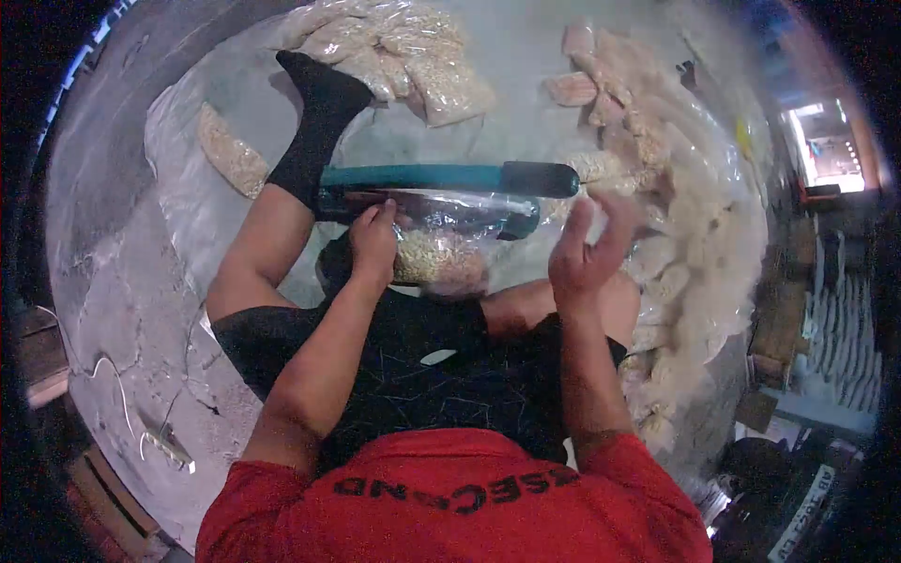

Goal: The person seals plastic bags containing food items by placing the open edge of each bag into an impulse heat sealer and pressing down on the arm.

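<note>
A clear plastic bag (pixel 441 255), part filled with small pale pieces, lies in front of my lap. My left hand (pixel 375 242) is closed on the bag's left upper edge, thumb pressed against the fingers. Along the bag's top runs a long teal bar sealer (pixel 413 176) with a black handle end (pixel 540 179); its lower part (pixel 519 219) shows beneath, and the bag's mouth reaches between the two. My right hand (pixel 589 251) is raised just right of the handle end, fingers apart and curved, holding nothing. Slight blur softens its fingertips.
Filled clear bags (pixel 404 56) are heaped at the top, with one bag (pixel 232 155) alone at left. More bags (pixel 657 188) line the right side on a plastic sheet (pixel 178 197). A power strip (pixel 167 450) with a white cord lies at lower left.
</note>
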`<state>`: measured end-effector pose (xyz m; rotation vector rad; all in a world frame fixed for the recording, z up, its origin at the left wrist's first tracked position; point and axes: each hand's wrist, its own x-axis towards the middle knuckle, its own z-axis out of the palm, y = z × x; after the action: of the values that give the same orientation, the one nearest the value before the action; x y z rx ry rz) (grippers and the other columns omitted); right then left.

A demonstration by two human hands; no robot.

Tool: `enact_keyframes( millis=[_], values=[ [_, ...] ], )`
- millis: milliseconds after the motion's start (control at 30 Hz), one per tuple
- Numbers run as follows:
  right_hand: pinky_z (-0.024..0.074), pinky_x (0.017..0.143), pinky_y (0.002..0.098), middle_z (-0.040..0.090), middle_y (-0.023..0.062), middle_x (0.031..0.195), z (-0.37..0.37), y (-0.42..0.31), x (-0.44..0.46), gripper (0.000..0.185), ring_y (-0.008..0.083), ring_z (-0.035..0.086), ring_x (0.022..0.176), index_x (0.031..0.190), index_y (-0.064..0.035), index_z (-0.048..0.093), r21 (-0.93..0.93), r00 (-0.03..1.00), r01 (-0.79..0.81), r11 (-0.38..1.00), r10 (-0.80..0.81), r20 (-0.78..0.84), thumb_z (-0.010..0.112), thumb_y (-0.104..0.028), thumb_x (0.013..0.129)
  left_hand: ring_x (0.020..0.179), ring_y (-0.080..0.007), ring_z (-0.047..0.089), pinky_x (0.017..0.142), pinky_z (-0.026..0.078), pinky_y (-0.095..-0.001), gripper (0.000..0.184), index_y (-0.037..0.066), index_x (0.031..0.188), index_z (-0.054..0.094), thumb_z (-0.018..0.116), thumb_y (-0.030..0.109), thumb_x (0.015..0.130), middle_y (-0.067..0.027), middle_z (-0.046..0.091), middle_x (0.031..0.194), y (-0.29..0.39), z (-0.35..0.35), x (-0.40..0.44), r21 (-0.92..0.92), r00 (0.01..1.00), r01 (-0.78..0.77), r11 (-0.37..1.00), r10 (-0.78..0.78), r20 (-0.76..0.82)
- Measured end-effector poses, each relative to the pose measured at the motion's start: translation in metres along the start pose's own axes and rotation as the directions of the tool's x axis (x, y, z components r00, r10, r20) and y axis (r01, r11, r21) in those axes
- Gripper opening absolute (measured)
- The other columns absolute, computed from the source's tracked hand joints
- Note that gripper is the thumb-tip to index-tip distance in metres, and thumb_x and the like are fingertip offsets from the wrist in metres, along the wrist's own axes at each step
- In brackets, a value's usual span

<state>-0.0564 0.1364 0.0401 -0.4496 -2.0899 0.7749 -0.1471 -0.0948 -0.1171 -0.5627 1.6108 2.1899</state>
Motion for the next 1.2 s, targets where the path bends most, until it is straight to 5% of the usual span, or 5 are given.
enact_keyframes(
  millis=[133, 733, 800, 933, 1200],
  values=[
    [0.0333, 0.108, 0.0507, 0.065, 0.0096, 0.116, 0.011, -0.027, 0.029, 0.028, 0.0287, 0.058, 0.117, 0.113, -0.0103, 0.067, -0.193, 0.851, 0.491, 0.850, -0.419, 0.316, 0.071, -0.026, 0.091, 0.072, -0.0224, 0.065, 0.069, 0.052, -0.0385, 0.026, 0.004, 0.093, 0.066, 0.057, 0.027, 0.101, -0.0091, 0.069, 0.083, 0.001, 0.002, 0.001, 0.088, 0.995, -0.079, 0.993, 0.073, 0.064],
    [0.0310, 0.110, 0.0618, 0.051, 0.0219, 0.139, 0.072, 0.092, -0.044, 0.041, 0.0454, 0.045, 0.131, 0.128, -0.0085, 0.062, -0.244, 0.853, 0.342, 0.907, -0.191, 0.485, 0.060, -0.029, 0.093, 0.082, -0.0154, 0.058, 0.082, 0.045, -0.0315, 0.017, 0.006, 0.089, 0.069, 0.059, 0.019, 0.094, -0.0023, 0.066, 0.088, 0.032, 0.016, -0.021, 0.296, 0.992, -0.043, 0.954, 0.076, -0.099],
    [0.0310, 0.109, 0.0612, 0.051, 0.0229, 0.135, 0.074, 0.085, -0.043, 0.054, 0.0466, 0.044, 0.130, 0.129, -0.0082, 0.059, -0.265, 0.865, 0.334, 0.905, -0.182, 0.467, 0.064, -0.043, 0.088, 0.085, -0.0154, 0.056, 0.083, 0.044, -0.0329, 0.017, 0.005, 0.092, 0.068, 0.057, 0.018, 0.094, -0.0037, 0.066, 0.091, 0.004, -0.010, -0.002, 0.671, 0.840, -0.509, 0.540, 0.482, 0.249],
    [0.0316, 0.109, 0.0590, 0.050, 0.0206, 0.136, 0.069, 0.074, -0.042, 0.060, 0.0460, 0.041, 0.131, 0.131, -0.0065, 0.057, -0.280, 0.866, 0.327, 0.903, -0.167, 0.472, 0.067, -0.044, 0.086, 0.091, -0.0173, 0.057, 0.087, 0.043, -0.0331, 0.026, 0.000, 0.100, 0.065, 0.054, 0.022, 0.102, -0.0076, 0.066, 0.098, 0.002, 0.003, -0.004, -0.030, 1.000, 0.015, 0.999, -0.015, -0.020],
    [0.0311, 0.110, 0.0572, 0.050, 0.0194, 0.129, 0.069, 0.073, -0.040, 0.067, 0.0436, 0.041, 0.128, 0.134, -0.0022, 0.052, -0.286, 0.829, 0.362, 0.887, -0.166, 0.534, 0.062, -0.052, 0.090, 0.098, -0.0212, 0.059, 0.092, 0.044, -0.0356, 0.026, -0.001, 0.110, 0.063, 0.054, 0.022, 0.102, -0.0093, 0.065, 0.106, 0.020, 0.007, -0.021, 0.213, 0.999, -0.011, 0.977, 0.020, -0.037]
  ],
)
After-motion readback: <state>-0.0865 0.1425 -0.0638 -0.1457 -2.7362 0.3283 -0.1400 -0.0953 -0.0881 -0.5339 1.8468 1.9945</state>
